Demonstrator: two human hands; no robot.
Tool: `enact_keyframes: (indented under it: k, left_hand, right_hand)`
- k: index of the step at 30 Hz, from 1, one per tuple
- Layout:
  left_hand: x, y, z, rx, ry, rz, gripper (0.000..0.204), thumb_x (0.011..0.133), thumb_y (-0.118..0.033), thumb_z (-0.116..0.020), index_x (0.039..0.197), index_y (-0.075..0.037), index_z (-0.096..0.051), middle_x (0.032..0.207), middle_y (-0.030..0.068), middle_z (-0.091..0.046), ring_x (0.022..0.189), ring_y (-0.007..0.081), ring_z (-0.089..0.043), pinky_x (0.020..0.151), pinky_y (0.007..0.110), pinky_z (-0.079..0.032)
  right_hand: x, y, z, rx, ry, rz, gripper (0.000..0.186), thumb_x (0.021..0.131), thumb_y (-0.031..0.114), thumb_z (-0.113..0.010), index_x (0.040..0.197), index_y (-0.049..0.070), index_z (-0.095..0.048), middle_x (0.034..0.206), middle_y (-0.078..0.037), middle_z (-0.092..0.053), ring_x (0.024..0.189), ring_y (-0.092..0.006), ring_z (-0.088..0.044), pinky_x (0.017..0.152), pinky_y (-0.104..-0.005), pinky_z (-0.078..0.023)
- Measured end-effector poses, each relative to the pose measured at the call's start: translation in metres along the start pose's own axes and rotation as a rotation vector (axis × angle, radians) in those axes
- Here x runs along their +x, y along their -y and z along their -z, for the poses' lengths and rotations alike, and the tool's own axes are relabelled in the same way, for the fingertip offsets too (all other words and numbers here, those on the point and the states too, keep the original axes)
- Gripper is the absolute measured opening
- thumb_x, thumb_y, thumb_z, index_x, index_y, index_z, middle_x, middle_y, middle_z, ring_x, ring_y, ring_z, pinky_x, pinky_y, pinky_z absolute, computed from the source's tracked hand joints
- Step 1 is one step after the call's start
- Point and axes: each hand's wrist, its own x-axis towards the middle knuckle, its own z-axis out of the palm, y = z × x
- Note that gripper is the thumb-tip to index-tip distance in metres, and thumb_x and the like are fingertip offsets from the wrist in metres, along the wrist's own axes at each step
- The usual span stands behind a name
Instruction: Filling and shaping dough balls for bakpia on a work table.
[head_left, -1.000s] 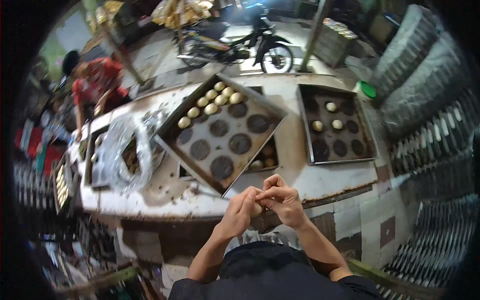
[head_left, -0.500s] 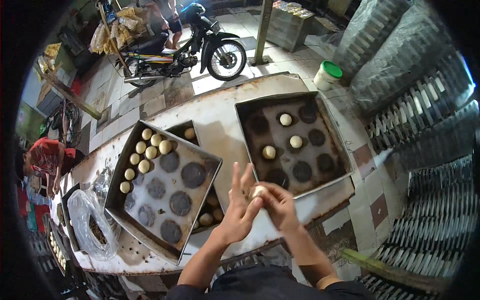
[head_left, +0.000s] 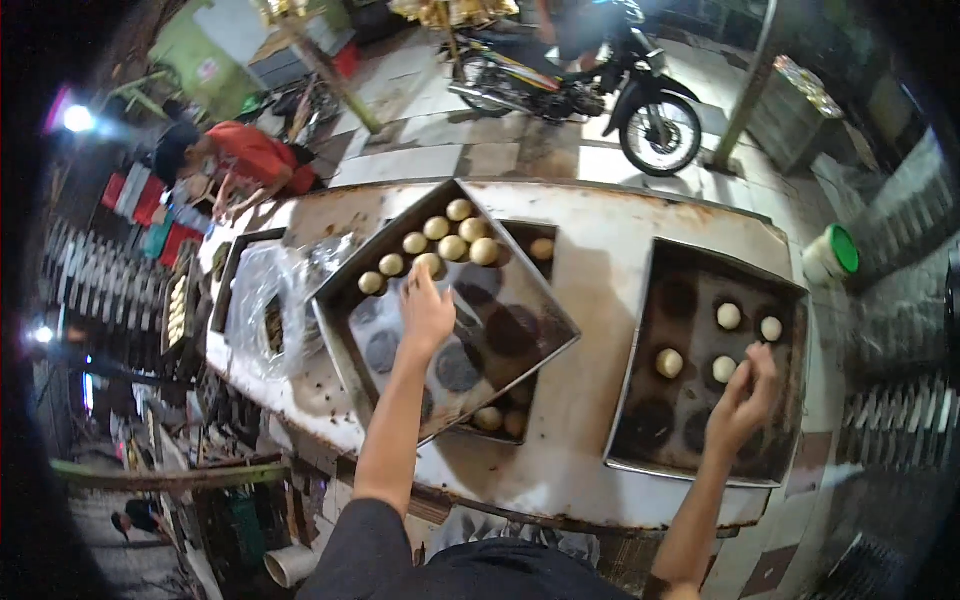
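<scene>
Over the left metal tray (head_left: pixel 540 375), my left hand (head_left: pixel 428 318) has its fingertips closed on a pale round dough ball (head_left: pixel 428 264) at the near side of a cluster. Several similar dough balls (head_left: pixel 451 247) sit in that tray's far corner. My right hand (head_left: pixel 742 398) is above the right metal tray (head_left: pixel 625 415), fingers loosely bent with nothing visible in them. Just beyond its fingertips lies one dough ball (head_left: pixel 771 329); another dough ball (head_left: pixel 725 369) is beside the hand. Two more, a far dough ball (head_left: pixel 728 316) and a left dough ball (head_left: pixel 669 363), rest there too.
Under the left tray, another tray (head_left: pixel 545 225) holds more balls. A clear plastic bag (head_left: pixel 265 315) with dark filling lies farther left on the white table (head_left: pixel 585 300). A person in red (head_left: pixel 250 160) works at the far left end. A motorcycle (head_left: pixel 600 90) and green-lidded bucket (head_left: pixel 832 253) stand beyond.
My hands, together around a dough ball before, are now apart: left over the left tray, right over the right tray. The right tray has one more ball. The view has swung left.
</scene>
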Motion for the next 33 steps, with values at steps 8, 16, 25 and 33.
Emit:
enact_keyframes:
  k: [8, 16, 25, 33]
  left_hand:
    - [0.012, 0.050, 0.053, -0.354, 0.243, 0.010, 0.030, 0.104, -0.027, -0.050, 0.114, -0.003, -0.065, 0.100, 0.0144, -0.071, 0.102, 0.0356, -0.064, 0.093, 0.047, -0.048]
    - [-0.280, 0.180, 0.217, -2.157, 0.404, 0.440, 0.035, 0.104, -0.030, -0.059, 0.129, -0.006, -0.056, 0.116, 0.0144, -0.063, 0.106, 0.0270, -0.066, 0.087, 0.038, -0.057]
    - [-0.362, 0.266, 0.220, -1.654, 0.376, 0.890, 0.023, 0.106, -0.025, -0.059, 0.115, -0.006, -0.070, 0.093, -0.0026, -0.068, 0.078, 0.0034, -0.060, 0.061, 0.019, -0.044]
    - [-0.314, 0.324, 0.253, -1.571, 0.297, 0.913, 0.028, 0.106, -0.028, -0.060, 0.116, -0.002, -0.067, 0.101, 0.0045, -0.072, 0.087, 0.0101, -0.067, 0.072, 0.023, -0.052]
  right_hand:
    - [-0.170, 0.134, -0.009, 0.200, 0.393, -0.019, 0.013, 0.089, -0.004, -0.062, 0.099, -0.001, -0.069, 0.104, -0.015, -0.071, 0.108, -0.0329, -0.065, 0.098, -0.0426, -0.049]
    - [-0.289, 0.328, -0.036, 0.449, 0.534, 0.106, 0.019, 0.100, 0.012, -0.057, 0.096, -0.002, -0.069, 0.096, -0.016, -0.069, 0.092, -0.0310, -0.065, 0.084, -0.0403, -0.052]
    - [-0.421, 0.403, -0.167, 0.429, 0.816, 0.654, 0.015, 0.092, 0.013, -0.062, 0.098, 0.001, -0.067, 0.097, -0.017, -0.066, 0.096, -0.0380, -0.062, 0.089, -0.0489, -0.048]
    - [-0.420, 0.383, -0.253, 0.279, 0.883, 0.277, 0.014, 0.092, 0.009, -0.064, 0.101, -0.001, -0.067, 0.099, -0.021, -0.065, 0.094, -0.0414, -0.063, 0.082, -0.0476, -0.052]
